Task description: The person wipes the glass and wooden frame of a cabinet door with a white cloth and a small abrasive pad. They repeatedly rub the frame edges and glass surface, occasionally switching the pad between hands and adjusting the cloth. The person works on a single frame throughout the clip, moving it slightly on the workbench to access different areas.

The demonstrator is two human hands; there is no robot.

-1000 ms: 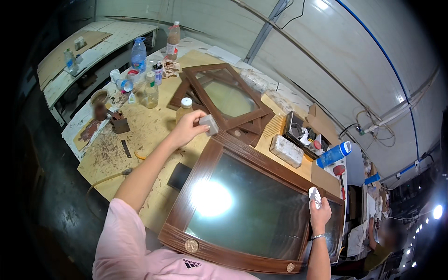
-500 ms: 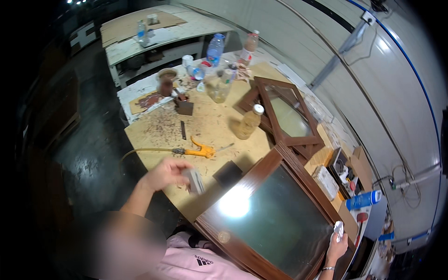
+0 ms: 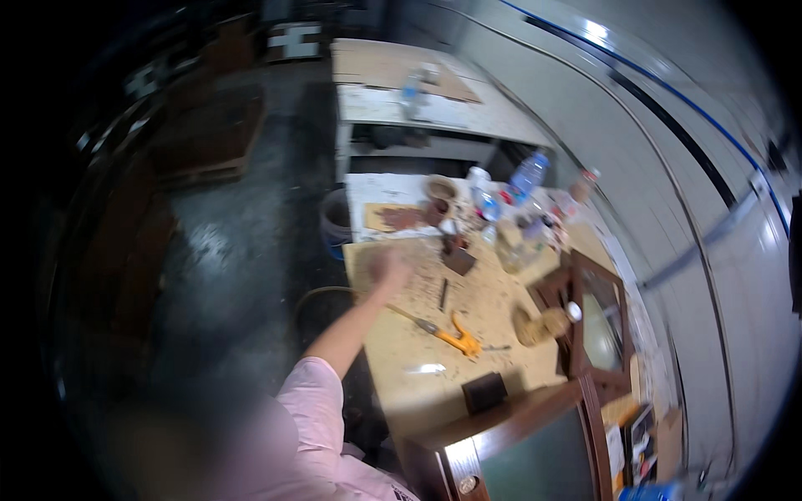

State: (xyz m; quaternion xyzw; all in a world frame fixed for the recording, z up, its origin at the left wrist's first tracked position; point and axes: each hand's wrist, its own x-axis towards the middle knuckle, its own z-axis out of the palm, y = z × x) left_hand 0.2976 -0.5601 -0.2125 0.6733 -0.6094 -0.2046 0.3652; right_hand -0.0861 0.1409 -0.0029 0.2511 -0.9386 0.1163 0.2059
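Observation:
My left hand (image 3: 391, 271) reaches over the far left part of the wooden work table (image 3: 397, 363), just above scattered brown crumbs. It is smeared by motion, so its fingers and anything in them cannot be made out. Right of it lie a dark flat strip (image 3: 444, 294) and a brown square block (image 3: 459, 260). Nearer me rests a yellow air blow gun (image 3: 458, 336) with its hose. A small bright streak (image 3: 428, 368) shows on the table top. At the lower right is a brown wooden frame (image 3: 522, 432) with a glass pane, beside a dark block (image 3: 484, 392). My right hand is out of view.
Beyond my hand are a brown-stained board (image 3: 396, 218), a round tub (image 3: 440, 190) and plastic bottles (image 3: 527, 177). A jar of yellowish liquid (image 3: 545, 326) stands near another brown frame (image 3: 603, 334). A bucket (image 3: 336, 219) is on the floor by the table's left edge.
My left hand has moved forward from near the glass-paned frame; the grey block it held no longer shows in it. The view has swung left, and my right hand has left the picture.

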